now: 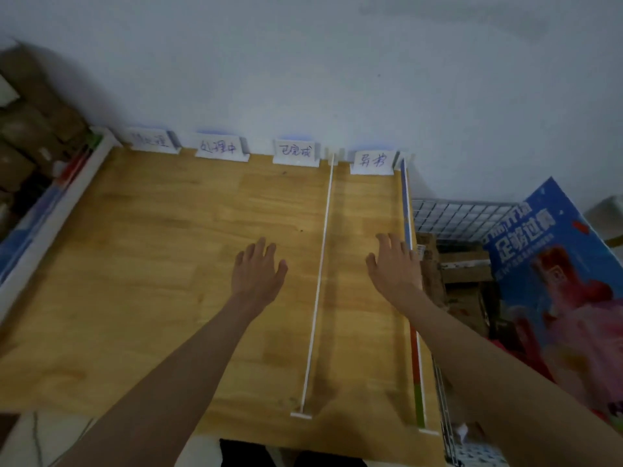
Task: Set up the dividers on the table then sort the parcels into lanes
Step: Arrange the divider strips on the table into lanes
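Observation:
A wooden table (168, 281) carries two upright dividers. A thin white divider (320, 281) runs from the back edge to the front edge. A second divider (414, 348) with coloured print stands along the table's right edge. Several white label cards (296, 152) with handwriting stand along the back edge. My left hand (258, 267) hovers open just left of the white divider. My right hand (394, 264) is open between the two dividers, fingers spread near the right one. Neither hand holds anything. More divider boards (50, 210) lean at the table's left edge.
Brown cardboard parcels (30, 129) are stacked at the far left. To the right, a white wire basket (465, 214) holds more parcels (465, 267), beside a blue and pink printed board (553, 264). A pale wall rises behind the table.

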A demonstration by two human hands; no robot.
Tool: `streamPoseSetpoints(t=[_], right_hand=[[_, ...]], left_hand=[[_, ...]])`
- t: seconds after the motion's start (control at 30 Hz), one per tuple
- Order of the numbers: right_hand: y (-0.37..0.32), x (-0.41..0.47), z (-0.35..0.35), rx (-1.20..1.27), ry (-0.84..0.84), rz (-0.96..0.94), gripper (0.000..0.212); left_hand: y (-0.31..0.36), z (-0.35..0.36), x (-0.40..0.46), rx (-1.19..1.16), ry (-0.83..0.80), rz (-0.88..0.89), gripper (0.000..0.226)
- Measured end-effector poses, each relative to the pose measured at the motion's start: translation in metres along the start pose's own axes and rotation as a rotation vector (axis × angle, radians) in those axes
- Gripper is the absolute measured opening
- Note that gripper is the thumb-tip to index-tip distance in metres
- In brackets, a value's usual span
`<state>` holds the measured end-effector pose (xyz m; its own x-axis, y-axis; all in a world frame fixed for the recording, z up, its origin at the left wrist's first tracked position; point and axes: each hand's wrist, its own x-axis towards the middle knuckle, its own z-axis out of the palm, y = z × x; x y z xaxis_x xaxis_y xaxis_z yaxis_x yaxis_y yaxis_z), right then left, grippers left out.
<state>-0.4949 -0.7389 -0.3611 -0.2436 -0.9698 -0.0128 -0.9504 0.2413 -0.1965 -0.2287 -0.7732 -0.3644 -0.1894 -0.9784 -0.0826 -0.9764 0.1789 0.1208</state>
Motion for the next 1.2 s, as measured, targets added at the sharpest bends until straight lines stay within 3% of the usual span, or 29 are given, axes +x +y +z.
streamPoseSetpoints(t=[0.57,0.87,1.2], right_hand=[[-0.278,-0.053,0.027,-0.003,-0.039,-0.315,0.05],[-0.441,-0.093,0.059,0.041,-0.04,-0.403,0.047],[-0.565,-0.083,0.095,0.043,-0.1,-0.478,0.048]], left_hand=[[-0.265,-0.059,-0.112,0.006,0.036,-0.322,0.058],[-0.424,-0.072,-0.155,-0.01,0.055,-0.369,0.056],[-0.528,-0.072,-0.151,-0.05,0.082,-0.42,0.048]])
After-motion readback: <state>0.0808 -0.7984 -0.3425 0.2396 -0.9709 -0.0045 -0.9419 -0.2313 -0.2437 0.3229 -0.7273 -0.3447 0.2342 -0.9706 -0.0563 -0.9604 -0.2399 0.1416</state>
